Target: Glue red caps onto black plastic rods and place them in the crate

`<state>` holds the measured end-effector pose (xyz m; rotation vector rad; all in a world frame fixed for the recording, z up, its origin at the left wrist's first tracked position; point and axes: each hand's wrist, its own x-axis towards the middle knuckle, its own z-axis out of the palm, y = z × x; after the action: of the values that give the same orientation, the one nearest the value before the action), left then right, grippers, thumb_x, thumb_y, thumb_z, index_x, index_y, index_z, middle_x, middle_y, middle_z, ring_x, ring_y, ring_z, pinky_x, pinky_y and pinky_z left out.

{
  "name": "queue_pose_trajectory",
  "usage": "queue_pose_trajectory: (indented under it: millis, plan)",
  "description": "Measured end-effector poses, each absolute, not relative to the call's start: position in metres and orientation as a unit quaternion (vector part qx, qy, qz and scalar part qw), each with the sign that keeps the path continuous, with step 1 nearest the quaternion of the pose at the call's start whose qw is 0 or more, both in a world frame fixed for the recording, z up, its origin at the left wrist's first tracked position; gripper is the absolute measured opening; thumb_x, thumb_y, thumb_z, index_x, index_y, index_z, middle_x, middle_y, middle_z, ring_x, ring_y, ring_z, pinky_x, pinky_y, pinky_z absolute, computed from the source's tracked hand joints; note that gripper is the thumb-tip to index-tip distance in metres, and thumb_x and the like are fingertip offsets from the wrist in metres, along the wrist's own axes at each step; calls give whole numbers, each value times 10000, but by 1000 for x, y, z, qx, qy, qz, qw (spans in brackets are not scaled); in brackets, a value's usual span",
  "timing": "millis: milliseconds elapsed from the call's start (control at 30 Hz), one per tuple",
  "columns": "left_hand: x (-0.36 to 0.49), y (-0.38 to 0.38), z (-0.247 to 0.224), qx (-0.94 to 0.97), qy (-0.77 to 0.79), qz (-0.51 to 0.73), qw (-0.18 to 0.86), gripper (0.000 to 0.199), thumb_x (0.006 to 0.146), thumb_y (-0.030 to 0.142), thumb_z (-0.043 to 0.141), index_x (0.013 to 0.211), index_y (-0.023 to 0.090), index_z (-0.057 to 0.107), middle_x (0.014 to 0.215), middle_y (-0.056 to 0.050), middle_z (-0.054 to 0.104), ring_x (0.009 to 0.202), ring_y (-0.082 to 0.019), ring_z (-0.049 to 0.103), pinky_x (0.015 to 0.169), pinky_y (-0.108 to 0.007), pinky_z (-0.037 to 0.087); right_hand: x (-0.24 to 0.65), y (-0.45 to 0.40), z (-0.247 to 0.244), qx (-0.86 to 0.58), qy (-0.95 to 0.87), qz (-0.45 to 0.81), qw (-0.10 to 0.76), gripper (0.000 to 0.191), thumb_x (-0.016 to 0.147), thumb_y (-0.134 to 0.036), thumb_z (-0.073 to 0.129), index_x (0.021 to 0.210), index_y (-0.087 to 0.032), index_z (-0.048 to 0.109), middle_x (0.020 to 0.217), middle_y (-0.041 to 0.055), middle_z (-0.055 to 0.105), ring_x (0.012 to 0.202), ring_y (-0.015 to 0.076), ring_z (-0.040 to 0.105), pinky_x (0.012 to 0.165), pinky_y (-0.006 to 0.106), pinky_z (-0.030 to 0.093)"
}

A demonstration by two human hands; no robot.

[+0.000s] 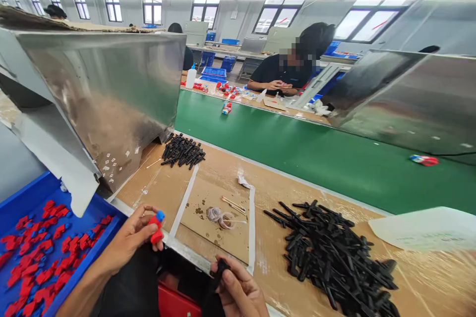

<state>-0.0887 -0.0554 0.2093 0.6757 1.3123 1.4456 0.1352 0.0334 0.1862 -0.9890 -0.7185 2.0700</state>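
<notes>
Between the thumb and fingers of my left hand (139,233) is a small red plastic part with a blue tip (156,228), held just off the table's front edge. My right hand (241,287) pinches a black plastic piece (220,272) lower down, close to my lap. The two parts are apart. To my left, a blue bin (117,225) holds many similar red and blue parts (40,257). A large heap of black pieces (330,252) lies to the right of my right hand, and a smaller black pile (182,151) lies farther back.
A cardboard sheet (197,223) bears a clear tangled coil (221,218) and cotton swabs (234,204). A metal panel (122,94) rises at left. Beyond runs a green conveyor belt (297,153) carrying red-and-blue items (424,160). A co-worker (290,69) sits across it. A translucent sheet (424,228) lies at right.
</notes>
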Motion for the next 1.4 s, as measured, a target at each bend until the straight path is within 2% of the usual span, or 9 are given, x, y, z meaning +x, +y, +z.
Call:
queue_pose_trajectory:
  millis: [100,200,300,433,633,767,867,1000,1400]
  plan:
    - [-66,-25,198,276,470,616,568,241,951,423,483,1114,271,392,682,56,547,579,-126,585,589,-256,420,136,32,186,-383,-317,778,384,336,574,-372,904,838,-199,788,707,70,758,543,150,637,532,247,528]
    - [-52,-11,191,289,444,610,589,177,962,404,465,1018,237,455,673,71,451,482,-53,462,510,-202,295,143,35,181,-386,-332,767,392,330,603,-378,884,858,-191,787,704,81,754,563,167,641,541,265,525]
    - [-45,-7,190,291,394,608,625,224,942,404,465,982,189,512,691,56,417,485,-39,393,511,-212,248,148,38,176,-381,-324,773,390,328,605,-376,885,864,-198,791,709,73,752,562,147,628,549,246,522]
    - [-42,-12,195,308,314,592,675,429,802,357,647,1164,216,467,754,44,413,578,-65,389,552,-220,268,146,38,181,-391,-295,772,405,330,609,-366,889,884,-213,791,727,49,749,571,103,608,562,188,509]
    - [-36,-13,206,378,486,537,576,269,932,424,516,1091,206,523,729,48,389,609,-79,350,569,-204,316,139,34,194,-405,-283,761,419,331,599,-378,892,865,-208,791,760,48,752,590,98,604,568,172,510]
    - [-35,-10,203,422,592,508,461,361,938,499,456,913,185,632,775,1,534,714,-124,470,668,-230,415,138,37,193,-403,-357,726,428,288,655,-385,856,888,-229,787,781,40,759,615,115,635,585,187,530]
    - [-34,-11,195,383,633,499,451,467,920,570,429,1088,210,673,1095,-67,632,1029,-218,545,833,-295,472,136,39,194,-408,-427,686,424,260,681,-381,834,888,-231,785,780,51,768,687,168,687,597,217,563]
    - [-30,-15,187,327,647,491,483,594,894,621,427,1295,212,584,1383,-93,517,1245,-279,471,907,-358,499,130,39,198,-411,-467,660,422,244,684,-375,822,874,-227,784,778,57,775,689,193,712,614,251,596]
    - [-13,-4,191,392,639,495,439,450,909,557,457,1076,191,659,1190,-109,633,1172,-284,500,1010,-386,380,123,36,199,-435,-466,632,441,251,647,-342,841,850,-207,781,694,40,750,568,180,683,555,276,601]
